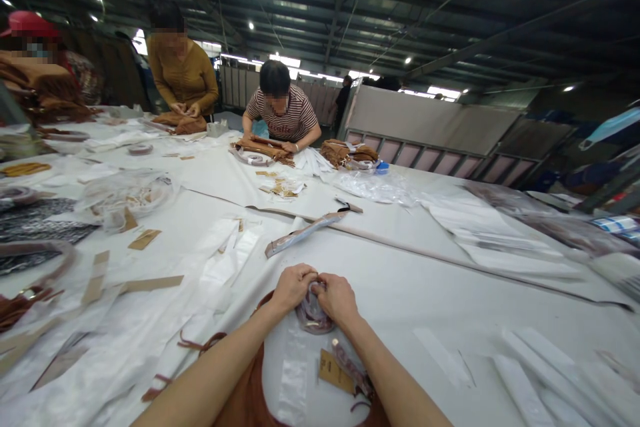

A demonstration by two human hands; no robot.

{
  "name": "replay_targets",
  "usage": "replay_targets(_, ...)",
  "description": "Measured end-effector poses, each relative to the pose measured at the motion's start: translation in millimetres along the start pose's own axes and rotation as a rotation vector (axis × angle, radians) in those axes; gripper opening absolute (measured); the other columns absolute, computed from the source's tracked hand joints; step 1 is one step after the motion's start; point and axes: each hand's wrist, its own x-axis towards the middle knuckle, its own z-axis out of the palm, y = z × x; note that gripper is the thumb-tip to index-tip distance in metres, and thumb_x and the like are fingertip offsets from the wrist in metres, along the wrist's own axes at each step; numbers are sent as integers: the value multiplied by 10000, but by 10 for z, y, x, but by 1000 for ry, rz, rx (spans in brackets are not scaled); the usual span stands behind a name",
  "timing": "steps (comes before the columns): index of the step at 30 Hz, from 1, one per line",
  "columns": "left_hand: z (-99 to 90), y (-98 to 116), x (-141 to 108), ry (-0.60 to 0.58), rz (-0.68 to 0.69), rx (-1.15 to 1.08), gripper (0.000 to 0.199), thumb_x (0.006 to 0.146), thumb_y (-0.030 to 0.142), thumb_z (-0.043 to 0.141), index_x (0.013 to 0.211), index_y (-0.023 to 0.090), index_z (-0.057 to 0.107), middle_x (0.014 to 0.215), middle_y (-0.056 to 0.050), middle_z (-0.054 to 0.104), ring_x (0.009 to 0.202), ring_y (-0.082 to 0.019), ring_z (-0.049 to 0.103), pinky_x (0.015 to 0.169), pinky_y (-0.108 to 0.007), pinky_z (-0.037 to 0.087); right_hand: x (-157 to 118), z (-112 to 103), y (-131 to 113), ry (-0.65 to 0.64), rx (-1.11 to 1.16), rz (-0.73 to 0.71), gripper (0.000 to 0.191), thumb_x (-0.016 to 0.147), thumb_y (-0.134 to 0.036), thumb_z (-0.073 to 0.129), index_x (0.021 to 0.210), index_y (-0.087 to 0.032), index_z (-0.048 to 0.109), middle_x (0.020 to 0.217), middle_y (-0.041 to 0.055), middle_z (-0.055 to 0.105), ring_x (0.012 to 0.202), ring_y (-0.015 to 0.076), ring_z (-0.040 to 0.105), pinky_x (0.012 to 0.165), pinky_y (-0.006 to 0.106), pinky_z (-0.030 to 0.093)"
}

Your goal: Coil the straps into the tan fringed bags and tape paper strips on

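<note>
A coiled strap in clear plastic wrapping (315,321) lies on the white table before me. My left hand (294,287) pinches its far edge, fingers closed. Beside it my right hand (341,297) grips the same coil from the right, thumb and fingertips pressed together. Under my forearms is a brown suede item with fringe (245,390), partly hidden by the left arm. Within its curved opening lie a tan card tag (334,372), a plastic-wrapped strap end (350,363) and a clear plastic strip (294,380).
Ahead lies a flat wrapped strip (305,233). Plastic bags and tan card pieces (145,239) cover the left side; white sheets (500,240) are at right. Across the table, a person in a striped top (295,113) handles a brown bag (267,150); another in mustard (187,77) works alongside.
</note>
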Motion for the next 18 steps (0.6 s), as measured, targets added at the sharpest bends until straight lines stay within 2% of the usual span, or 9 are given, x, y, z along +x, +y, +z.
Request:
replay_targets(3, -117, 6, -56, -53, 48, 67, 174, 740, 223, 554, 860, 183, 673, 824, -5, 688, 796, -152, 615, 755, -241, 455, 2, 8, -24, 4, -29, -31, 184, 829, -258, 528, 853, -270, 710, 880, 37, 718, 842, 198, 636, 674, 270, 382)
replay_targets(6, -215, 6, -110, -48, 67, 213, 388, 652, 203, 625, 1037, 164, 651, 1012, -51, 677, 931, -192, 606, 844, -279, 458, 17, 31, -39, 11, -59, -56, 204, 826, -227, 518, 782, -231, 717, 860, 75, 715, 841, 219, 638, 705, 289, 392)
replay_targets(8, -225, 15, -131, -59, 47, 257, 449, 655, 190, 614, 1103, 178, 643, 1110, -57, 663, 1010, -201, 595, 914, -290, 441, 23, 47, -38, 18, -67, -67, 213, 826, -207, 513, 773, -217, 720, 854, 88, 714, 837, 221, 640, 722, 292, 399)
replay_targets(12, -144, 63, -146, -138, 3, 369, 366, 762, 172, 503, 1076, 251, 674, 1058, -17, 695, 1003, -186, 610, 910, -282, 443, 20, 71, 8, 23, -34, -98, 243, 826, -173, 499, 862, -243, 730, 888, 67, 722, 843, 192, 645, 747, 262, 415)
replay_targets(15, -99, 105, -159, -176, 40, 543, 300, 828, 176, 444, 984, 228, 695, 980, -45, 704, 955, -201, 615, 880, -306, 447, 12, 82, 60, 15, 21, -132, 286, 831, -158, 475, 912, -262, 729, 924, 44, 725, 853, 174, 646, 753, 237, 425)
replay_targets(18, -97, 135, -174, -201, 75, 619, 259, 849, 177, 434, 903, 194, 687, 947, -75, 695, 936, -216, 605, 891, -338, 432, 4, 85, 101, -2, 82, -164, 317, 830, -143, 447, 914, -257, 730, 900, 34, 728, 830, 172, 650, 741, 231, 434)
